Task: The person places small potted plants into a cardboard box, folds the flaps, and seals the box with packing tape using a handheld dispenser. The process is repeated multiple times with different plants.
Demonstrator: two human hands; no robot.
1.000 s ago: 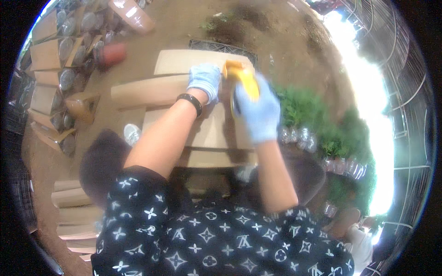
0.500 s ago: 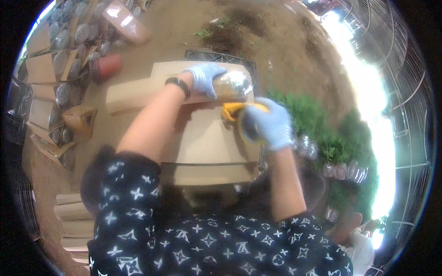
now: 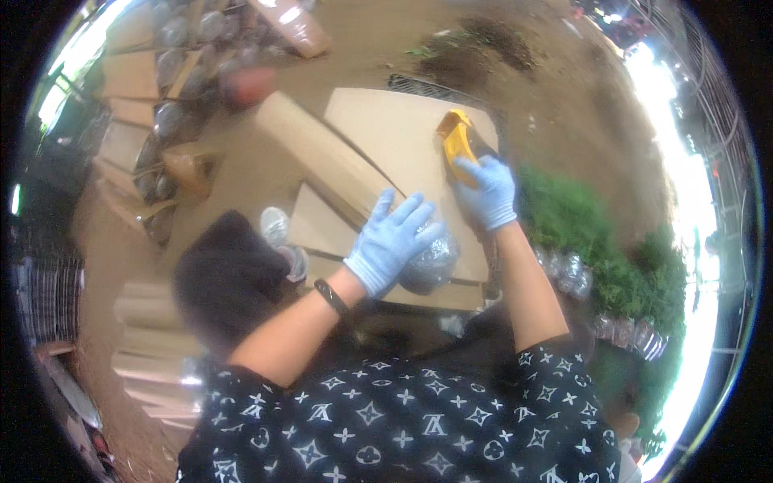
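Note:
My left hand [image 3: 392,243], in a light blue glove, lies with outstretched fingers over the near end of a long, narrow cardboard carton [image 3: 322,157]. From that end bulges a rounded, shiny clear-plastic bundle [image 3: 431,262], partly covered by the hand; its contents cannot be made out. The carton slants away to the far left across a flat cardboard surface [image 3: 378,121]. My right hand [image 3: 489,191], gloved alike, is closed round a yellow tape dispenser [image 3: 457,145] above the right side of that surface. The dispenser's head points away from me, clear of the carton.
A dark plastic crate [image 3: 435,87] shows under the cardboard's far edge. Cartons with plastic-covered ends [image 3: 133,76] and a red pot [image 3: 248,86] stand far left. Flattened cardboard [image 3: 153,346] is stacked near left. Leafy plants [image 3: 564,209] with plastic-wrapped bases line the right.
The carton has swung from lying crosswise to a slant, its plastic-covered end now nearer me. My left hand came nearer with it. The tape dispenser moved away from the carton, up and right.

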